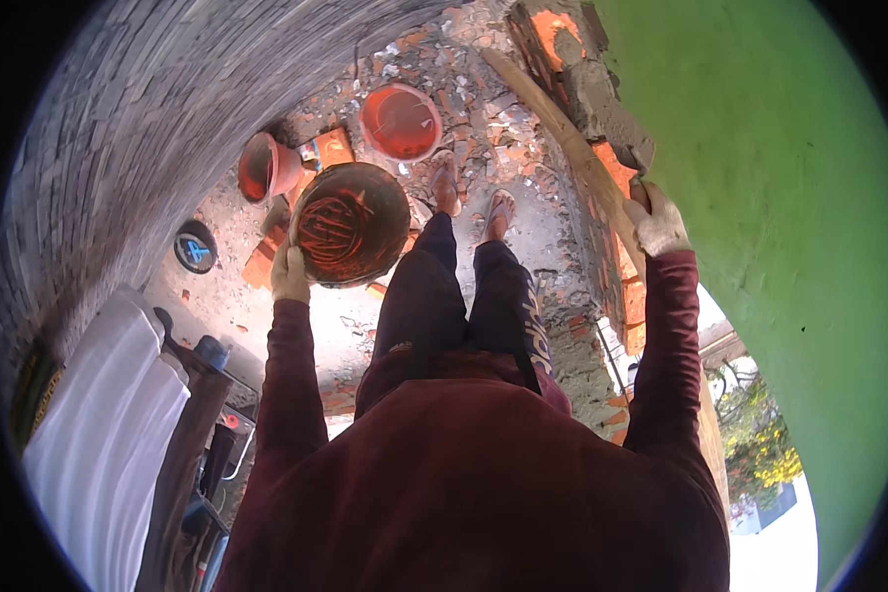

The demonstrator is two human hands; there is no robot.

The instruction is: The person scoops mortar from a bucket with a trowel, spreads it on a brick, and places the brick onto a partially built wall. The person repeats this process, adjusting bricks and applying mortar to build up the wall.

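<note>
My left hand (290, 274), in a pale glove, grips the rim of a dark round bucket (390, 212). The bucket is tilted so that its inside shows, with reddish streaks and smears on the bottom. My right hand (659, 219), gloved too, is closed beside the edge of a brick wall (633, 296). Just ahead of its fingers is a grey, mortar-caked blade that looks like a trowel (641, 153); its handle is mostly hidden in my grip. Grey mortar lies on the wall's orange bricks around it.
Two reddish tubs (402, 121) (269, 168) stand on the rubble-strewn ground, near loose orange bricks (332, 148). A small black round container (195, 247) lies left. A wooden pole (562, 138) runs along the brick wall. A green wall (760, 197) rises right, grey cladding (158, 109) left.
</note>
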